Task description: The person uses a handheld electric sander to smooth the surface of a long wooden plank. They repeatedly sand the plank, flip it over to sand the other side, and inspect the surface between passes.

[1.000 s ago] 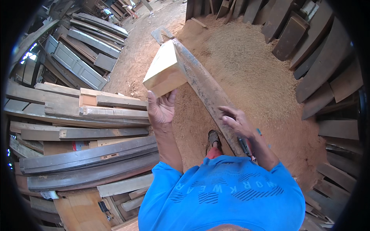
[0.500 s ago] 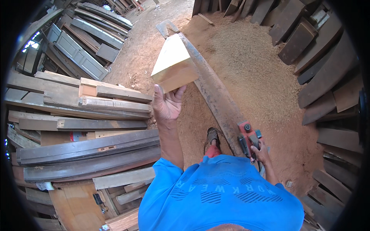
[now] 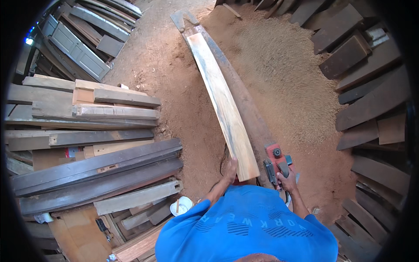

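Observation:
A long pale wooden board [image 3: 221, 105] with dark streaks lies lengthwise along the left side of a narrow, worn bench beam [image 3: 251, 98]. My left hand [image 3: 230, 170] grips the board's left edge close to its near end; some of its fingers are hidden by the board. On the right, my right hand [image 3: 286, 180] is closed round the rear handle of a red and black electric planer [image 3: 276, 159]. The planer rests at the near end of the beam, just right of the board and apart from it. A notched stop [image 3: 184, 21] tops the beam's far end.
Stacked timber [image 3: 100, 174] fills the left, with a white bucket [image 3: 181, 205] near my left forearm. Old panelled doors [image 3: 78, 54] lean at the far left. Wood shavings [image 3: 288, 78] cover the ground right of the beam. Dark planks [image 3: 371, 105] line the right side.
The board's near end has come down from its raised position, so the board now lies along the beam. My left hand has moved down and nearer with it. The planer stays in my right hand.

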`<state>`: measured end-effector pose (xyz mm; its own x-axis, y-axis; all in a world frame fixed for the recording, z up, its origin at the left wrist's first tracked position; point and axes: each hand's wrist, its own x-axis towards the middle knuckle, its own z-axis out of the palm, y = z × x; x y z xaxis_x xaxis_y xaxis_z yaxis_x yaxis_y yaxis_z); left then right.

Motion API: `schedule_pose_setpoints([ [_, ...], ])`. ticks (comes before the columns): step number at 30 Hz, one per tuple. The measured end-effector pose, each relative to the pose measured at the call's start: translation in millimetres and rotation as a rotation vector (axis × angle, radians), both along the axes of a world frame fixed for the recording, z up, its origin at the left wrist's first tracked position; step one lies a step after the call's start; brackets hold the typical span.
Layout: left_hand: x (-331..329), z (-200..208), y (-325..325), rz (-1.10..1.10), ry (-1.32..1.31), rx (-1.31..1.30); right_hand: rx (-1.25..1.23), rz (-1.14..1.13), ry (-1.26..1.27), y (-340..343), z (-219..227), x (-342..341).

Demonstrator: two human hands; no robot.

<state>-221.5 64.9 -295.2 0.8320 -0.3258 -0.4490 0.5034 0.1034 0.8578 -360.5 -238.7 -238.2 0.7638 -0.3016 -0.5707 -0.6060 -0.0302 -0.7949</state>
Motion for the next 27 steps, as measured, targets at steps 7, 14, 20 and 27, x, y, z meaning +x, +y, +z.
schedule_pose_setpoints([
  [7, 10.8, -57.1, 19.2, -0.024, 0.105, 0.095, -0.050, 0.024, 0.116, 14.8, 81.5, 49.6],
  [14, 175.8, -65.1, -10.6, -0.222, 0.053, 0.615, 0.007, 0.076, -0.049, 19.7, 125.6, 110.2],
  [20, 179.5, -25.3, -35.4, -0.062, -0.196, 0.360, 0.283, 0.031, -0.107, 35.8, 138.2, 147.8],
  [27, 157.1, -42.7, -27.1, -0.023, -0.033, 0.195, 0.195, 0.158, -0.214, 71.4, 100.8, 129.1],
])
